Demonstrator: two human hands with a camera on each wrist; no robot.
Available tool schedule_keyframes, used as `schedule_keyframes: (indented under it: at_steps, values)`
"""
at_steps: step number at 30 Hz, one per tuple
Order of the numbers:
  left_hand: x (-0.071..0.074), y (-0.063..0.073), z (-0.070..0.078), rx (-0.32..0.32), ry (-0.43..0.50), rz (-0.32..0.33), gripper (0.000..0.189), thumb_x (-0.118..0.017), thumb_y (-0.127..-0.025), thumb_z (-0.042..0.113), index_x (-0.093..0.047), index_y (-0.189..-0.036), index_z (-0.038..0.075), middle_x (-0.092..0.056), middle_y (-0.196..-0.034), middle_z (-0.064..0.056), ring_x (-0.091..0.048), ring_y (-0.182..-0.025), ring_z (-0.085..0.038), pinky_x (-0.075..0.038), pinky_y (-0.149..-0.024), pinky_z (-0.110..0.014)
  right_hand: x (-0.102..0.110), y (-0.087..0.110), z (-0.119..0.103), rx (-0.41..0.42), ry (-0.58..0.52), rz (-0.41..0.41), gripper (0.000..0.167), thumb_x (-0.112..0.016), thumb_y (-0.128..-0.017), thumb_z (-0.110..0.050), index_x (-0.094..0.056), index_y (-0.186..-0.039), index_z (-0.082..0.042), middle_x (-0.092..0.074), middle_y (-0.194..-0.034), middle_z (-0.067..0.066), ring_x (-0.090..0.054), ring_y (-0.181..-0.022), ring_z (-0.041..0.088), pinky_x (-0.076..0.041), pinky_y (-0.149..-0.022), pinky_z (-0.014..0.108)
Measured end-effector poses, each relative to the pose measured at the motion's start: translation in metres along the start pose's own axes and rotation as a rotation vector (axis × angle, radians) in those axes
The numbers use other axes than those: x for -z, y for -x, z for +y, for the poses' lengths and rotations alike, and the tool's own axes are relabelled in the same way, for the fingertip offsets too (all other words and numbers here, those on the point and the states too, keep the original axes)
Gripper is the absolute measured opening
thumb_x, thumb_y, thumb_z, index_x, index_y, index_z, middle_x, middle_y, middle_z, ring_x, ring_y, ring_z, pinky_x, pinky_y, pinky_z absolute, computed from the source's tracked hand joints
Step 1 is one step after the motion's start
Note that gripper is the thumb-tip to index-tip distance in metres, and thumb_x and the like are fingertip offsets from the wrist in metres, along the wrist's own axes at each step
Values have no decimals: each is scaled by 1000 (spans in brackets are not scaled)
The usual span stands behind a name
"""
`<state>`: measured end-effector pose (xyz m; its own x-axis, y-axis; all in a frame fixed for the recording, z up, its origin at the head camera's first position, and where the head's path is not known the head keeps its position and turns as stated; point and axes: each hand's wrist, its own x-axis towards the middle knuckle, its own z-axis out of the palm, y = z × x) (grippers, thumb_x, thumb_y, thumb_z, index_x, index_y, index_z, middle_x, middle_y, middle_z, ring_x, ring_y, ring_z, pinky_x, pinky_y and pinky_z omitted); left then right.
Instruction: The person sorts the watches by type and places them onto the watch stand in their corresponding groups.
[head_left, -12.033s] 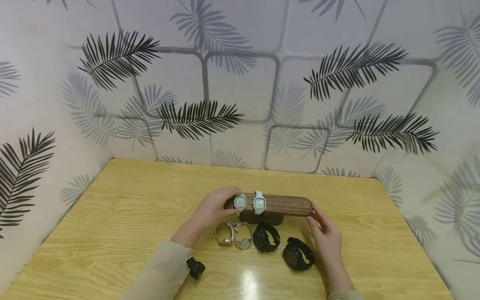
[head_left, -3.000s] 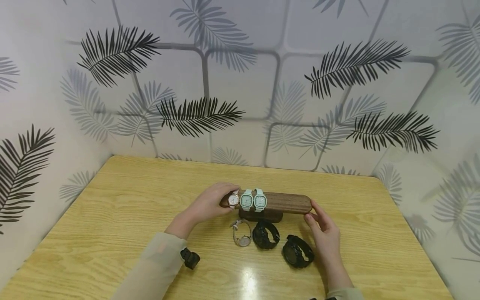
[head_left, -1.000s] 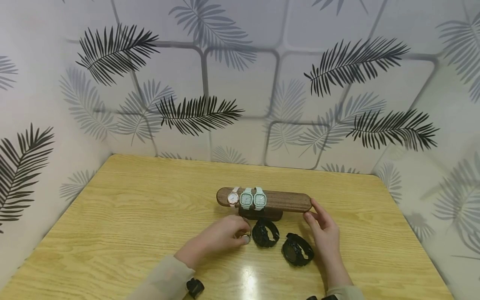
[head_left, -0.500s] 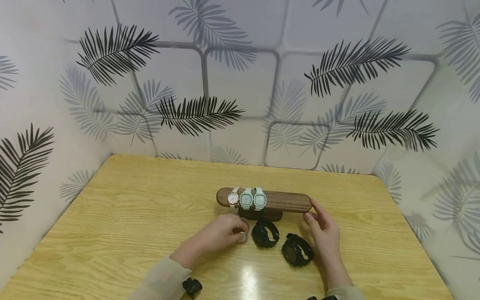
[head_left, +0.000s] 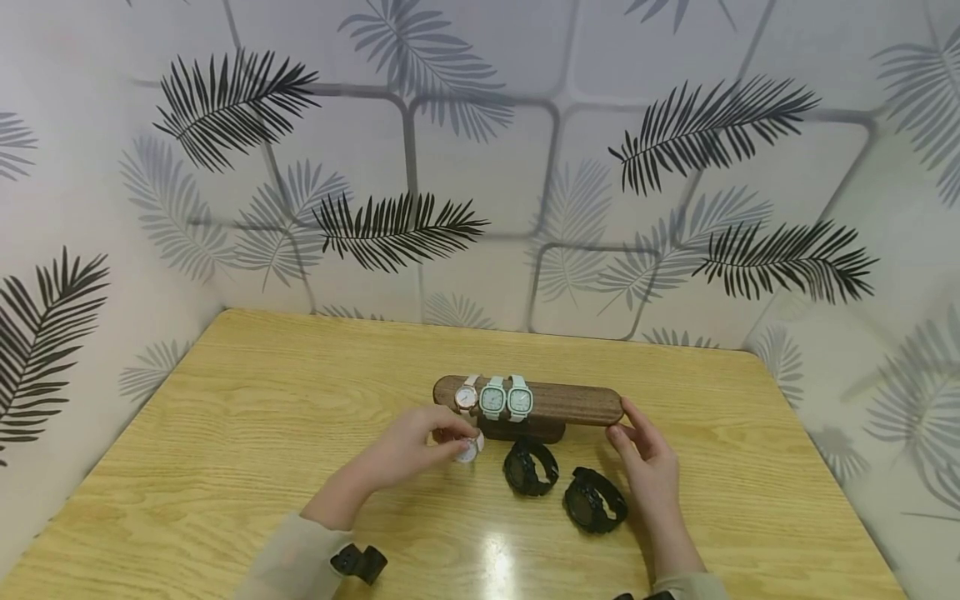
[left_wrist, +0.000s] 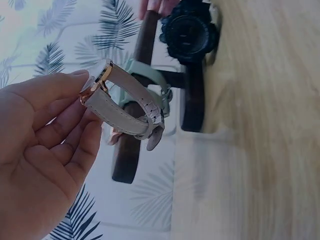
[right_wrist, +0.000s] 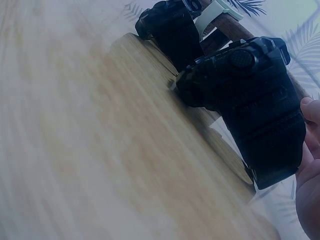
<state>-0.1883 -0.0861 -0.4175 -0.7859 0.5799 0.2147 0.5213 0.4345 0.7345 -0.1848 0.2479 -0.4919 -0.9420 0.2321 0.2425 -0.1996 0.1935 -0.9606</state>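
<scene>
My left hand [head_left: 412, 450] pinches a wristwatch [head_left: 469, 451] by its case, just below the left end of a dark wooden watch stand [head_left: 573, 403]. In the left wrist view this watch shows a rose-gold case and a light grey strap [left_wrist: 120, 114] buckled into a loop. A white-strapped watch [head_left: 466, 397] and two mint-green watches, one in the middle [head_left: 492, 401] and one right of it [head_left: 520, 402], sit side by side on the bar. My right hand [head_left: 648, 458] holds the bar's right end between thumb and fingers.
Two chunky black watches, one nearer the stand [head_left: 530, 468] and one nearer my right forearm [head_left: 595, 502], lie on the wooden table [head_left: 285, 417]. Behind the table rises a leaf-patterned wall [head_left: 480, 167].
Over the earlier frames, the white-strapped watch went from the table onto the bar. Since then my left hand has picked up the grey-strapped watch and lifted it leftward. The right hand stays put.
</scene>
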Motion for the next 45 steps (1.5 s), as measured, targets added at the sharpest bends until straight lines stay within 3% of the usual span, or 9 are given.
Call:
schedule_keyframes:
  at_steps: [8,12,21,31,40,45]
  values:
    - [21,4,-3,4,8,129,13,-66,-91,10,-72,-103,8,-65,-86,7,-56,-76,-9,-52,-68,-29,-1,5,-18,-4,-16,-4,45,-63,-91,-3,-54,-136,-7,-65,-111,19,-65,-92,2,-46,-87,11]
    - [29,6,-6,53,20,175,14,-64,-93,13,-72,-104,8,-65,-85,7,-56,-71,-11,-50,-60,-27,-2,7,-23,5,-18,-7,45,-62,-92,-2,-54,-135,-6,-64,-111,19,-65,-93,2,-46,-87,11]
    - [38,3,-6,144,63,314,14,-63,-94,14,-71,-105,9,-65,-86,3,-53,-71,-17,-47,-55,-26,0,-1,1,-10,-14,6,46,-62,-92,-5,-53,-137,-7,-67,-109,11,-65,-92,2,-47,-87,12]
    - [29,-14,-15,223,83,489,14,-64,-93,14,-70,-104,9,-67,-93,-1,-59,-80,-15,-52,-68,-29,0,-2,4,-24,-23,4,46,-62,-92,-4,-52,-137,-6,-64,-115,13,-65,-92,2,-47,-87,12]
    - [12,-27,-24,232,106,497,14,-65,-91,8,-69,-104,4,-67,-94,-4,-60,-83,-16,-53,-72,-29,-2,6,-20,-26,-37,-1,45,-61,-92,-2,-53,-136,-5,-60,-120,15,-65,-93,2,-50,-82,12]
    - [8,-27,-28,214,98,501,17,-65,-91,9,-70,-107,4,-68,-95,-4,-61,-85,-17,-53,-74,-31,-2,4,-16,-21,-40,4,45,-62,-92,-3,-53,-136,-4,-63,-116,12,-65,-92,3,-50,-82,13]
